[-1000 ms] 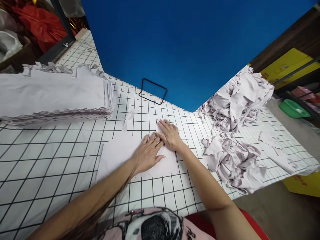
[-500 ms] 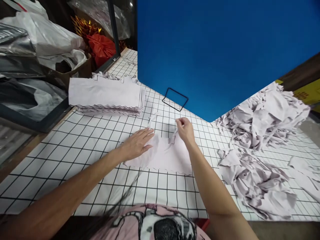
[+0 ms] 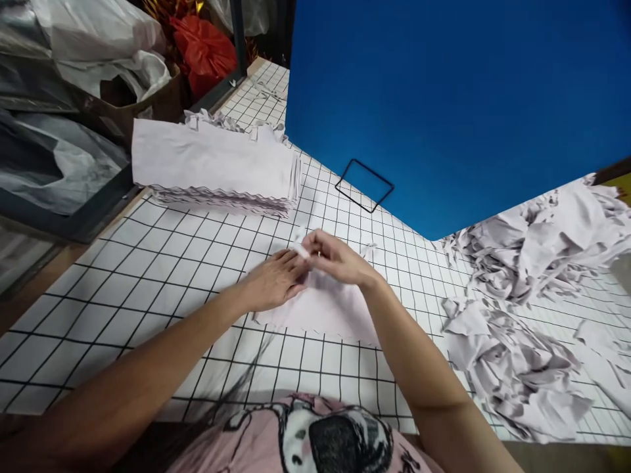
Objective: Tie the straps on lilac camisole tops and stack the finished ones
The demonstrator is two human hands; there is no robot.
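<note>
A pale pink fabric piece (image 3: 330, 312) with a wavy lower edge lies flat on the white table with black grid lines (image 3: 158, 256). My left hand (image 3: 276, 281) rests palm down on its left part, fingers stretched out. Just right of those fingertips, my right hand (image 3: 330, 256) pinches a small white strip (image 3: 300, 249) between thumb and fingers, above the fabric's upper edge. Part of the fabric is hidden beneath my hands. A small pale scrap (image 3: 369, 249) lies beyond my right wrist.
A folded fabric stack (image 3: 211, 164) sits at the back left. Crumpled fabric heaps (image 3: 513, 368) cover the right side. A large blue panel (image 3: 444, 112) fills the back, with a thin black rectangular outline (image 3: 365, 186) at its lower edge. Bags (image 3: 103, 52) stand beyond the left edge.
My right hand has moved left, from the fabric's right part to beside my left fingertips, and now holds the white strip. The view has shifted slightly.
</note>
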